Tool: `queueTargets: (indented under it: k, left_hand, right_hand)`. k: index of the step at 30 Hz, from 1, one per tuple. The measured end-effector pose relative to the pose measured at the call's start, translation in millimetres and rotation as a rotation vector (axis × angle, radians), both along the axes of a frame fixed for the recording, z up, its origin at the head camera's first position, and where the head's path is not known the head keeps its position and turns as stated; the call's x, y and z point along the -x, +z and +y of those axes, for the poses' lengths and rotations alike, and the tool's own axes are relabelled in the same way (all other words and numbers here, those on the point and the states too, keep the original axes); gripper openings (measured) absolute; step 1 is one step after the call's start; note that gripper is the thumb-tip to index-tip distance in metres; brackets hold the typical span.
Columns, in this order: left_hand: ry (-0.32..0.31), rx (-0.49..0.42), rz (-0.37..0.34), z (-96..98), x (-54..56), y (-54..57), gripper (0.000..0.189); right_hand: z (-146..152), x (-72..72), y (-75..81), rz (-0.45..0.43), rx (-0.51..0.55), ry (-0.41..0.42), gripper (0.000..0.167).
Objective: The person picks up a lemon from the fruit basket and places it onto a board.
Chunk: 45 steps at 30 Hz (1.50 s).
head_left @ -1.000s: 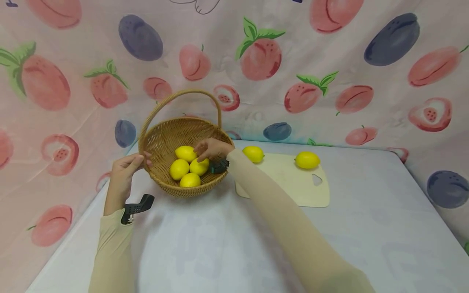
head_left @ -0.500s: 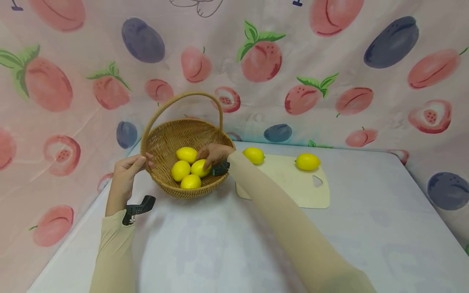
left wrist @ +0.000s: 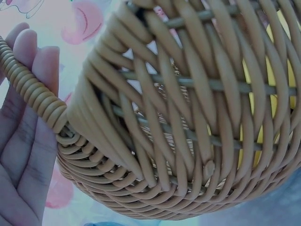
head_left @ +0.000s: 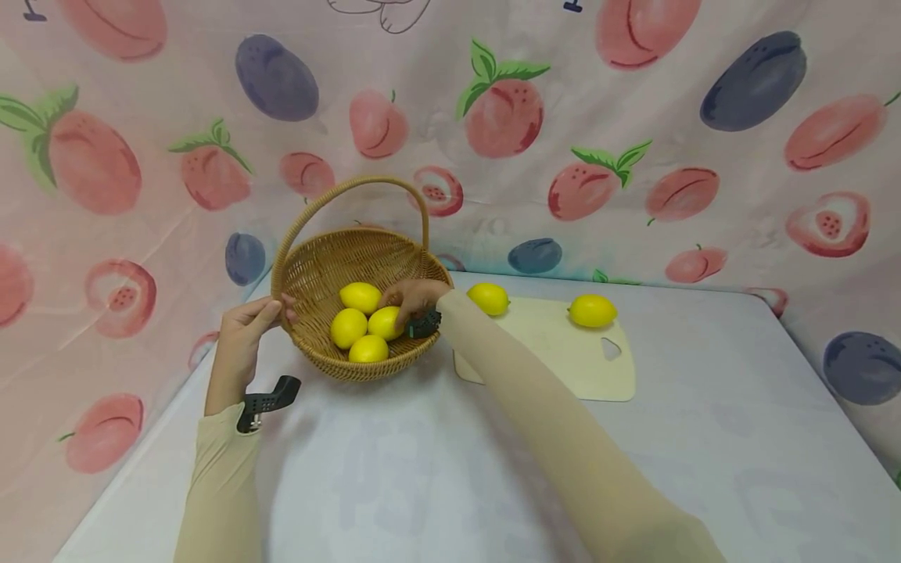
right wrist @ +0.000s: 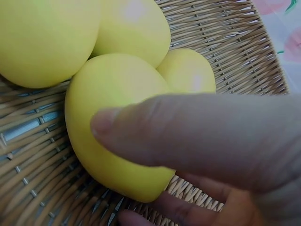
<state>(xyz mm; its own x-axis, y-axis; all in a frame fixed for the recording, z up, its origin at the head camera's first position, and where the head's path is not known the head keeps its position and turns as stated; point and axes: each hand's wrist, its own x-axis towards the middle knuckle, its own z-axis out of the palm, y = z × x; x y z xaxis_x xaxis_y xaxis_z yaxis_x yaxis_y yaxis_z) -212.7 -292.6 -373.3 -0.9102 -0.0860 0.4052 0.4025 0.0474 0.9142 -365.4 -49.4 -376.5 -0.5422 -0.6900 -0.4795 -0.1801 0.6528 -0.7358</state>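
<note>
A wicker basket (head_left: 320,262) with a tall arched handle (head_left: 366,179) tilts toward me on the table. Several yellow lemons (head_left: 349,328) lie together inside it. At the basket's left side, my left hand (head_left: 238,336) grips the foot of the handle; the left wrist view has its fingers behind the wound cane (left wrist: 34,92). My right hand (head_left: 420,295) reaches into the basket over the right rim and holds the rightmost lemon (right wrist: 101,82). In the right wrist view the thumb (right wrist: 155,129) lies across this lemon, with other fingers partly hidden below and behind it.
To the basket's right lies a cream cutting board (head_left: 563,352) with a hole at one corner. One lemon (head_left: 592,310) sits on its far right part, another lemon (head_left: 489,299) at its far left corner. A fruit-print cloth (head_left: 436,94) hangs behind the table.
My right hand's fingers have closed in around the rightmost lemon. The left hand keeps its hold on the handle. The whole head view has shifted slightly.
</note>
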Motion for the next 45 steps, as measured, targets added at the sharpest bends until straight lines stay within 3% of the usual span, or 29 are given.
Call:
queueTargets:
  k: [13, 25, 34, 45]
  left_hand:
    - [0.0, -0.003, -0.009, 1.4, -0.3, 1.1, 0.026]
    - [-0.003, -0.006, -0.002, 2.3, -0.3, 0.8, 0.022]
    - [-0.019, -0.023, 0.011, 3.3, -0.7, 2.2, 0.022]
    - [0.002, -0.028, 0.017, 1.5, -1.6, -0.4, 0.022]
  right_hand:
    - [0.9, -2.2, -0.2, 0.128, -0.107, 0.025, 0.051]
    - [3.0, -1.9, -3.4, 0.14, 0.009, -0.048, 0.043]
    - [0.1, 2.7, -5.4, 0.252, 0.09, -0.093, 0.045]
    - [-1.1, 1.3, -2.6, 0.277, 0.199, -0.123, 0.041]
